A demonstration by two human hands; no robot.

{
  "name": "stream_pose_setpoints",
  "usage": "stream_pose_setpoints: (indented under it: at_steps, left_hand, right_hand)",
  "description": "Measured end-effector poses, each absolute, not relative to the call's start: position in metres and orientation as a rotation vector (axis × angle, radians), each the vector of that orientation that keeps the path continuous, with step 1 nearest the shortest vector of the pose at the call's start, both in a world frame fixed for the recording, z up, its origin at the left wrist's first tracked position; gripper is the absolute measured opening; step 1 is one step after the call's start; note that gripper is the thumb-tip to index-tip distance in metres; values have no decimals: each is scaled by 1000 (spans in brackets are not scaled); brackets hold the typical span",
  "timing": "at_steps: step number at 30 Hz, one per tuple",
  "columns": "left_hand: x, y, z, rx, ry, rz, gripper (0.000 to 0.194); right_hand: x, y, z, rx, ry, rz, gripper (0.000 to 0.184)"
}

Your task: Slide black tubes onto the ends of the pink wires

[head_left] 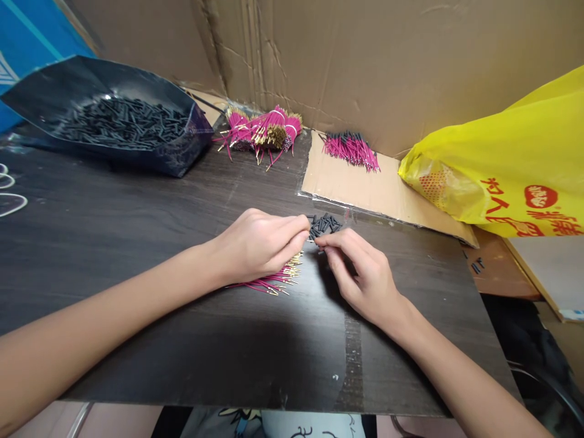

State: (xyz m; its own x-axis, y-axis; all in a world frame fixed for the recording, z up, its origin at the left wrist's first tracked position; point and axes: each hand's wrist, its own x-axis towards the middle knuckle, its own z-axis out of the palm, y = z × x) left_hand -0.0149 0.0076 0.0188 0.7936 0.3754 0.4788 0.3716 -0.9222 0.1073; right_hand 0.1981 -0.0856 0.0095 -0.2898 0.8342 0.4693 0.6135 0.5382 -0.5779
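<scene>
the left hand (pixel 258 246) pinches a pink wire above the loose wires (pixel 278 280) while the right hand (pixel 360 267) nips a black sleeve beside the sleeve pile (pixel 323 225), apparently mid-sleeving; next calls for lining tube onto tip.

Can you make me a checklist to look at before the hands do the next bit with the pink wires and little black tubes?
1. Left hand rests on the loose pink wires: ok.
2. Right hand fingertips reach the small pile of black tubes: ok.
3. A tube pinched between the fingertips: cannot tell, fingers hide it.
4. Spare tubes in the open dark bag: ok, plenty.
5. Bundled pink wires waiting by the cardboard wall: ok.
6. Wires with black ends lying on the cardboard sheet: ok.
</scene>
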Motion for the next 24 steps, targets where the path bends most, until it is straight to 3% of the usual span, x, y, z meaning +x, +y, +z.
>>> stream_pose_setpoints:
  at_steps: [16, 24]
  left_hand:
    - [-14, 8, 17, 2995, 622, 746, 30]
    - [-15, 8, 17, 2965, 574, 752, 23]
  right_hand:
    - [199, -86, 9, -1172, -2044, 368, 21]
    - [200, -86, 9, -1172, -2062, 380, 21]
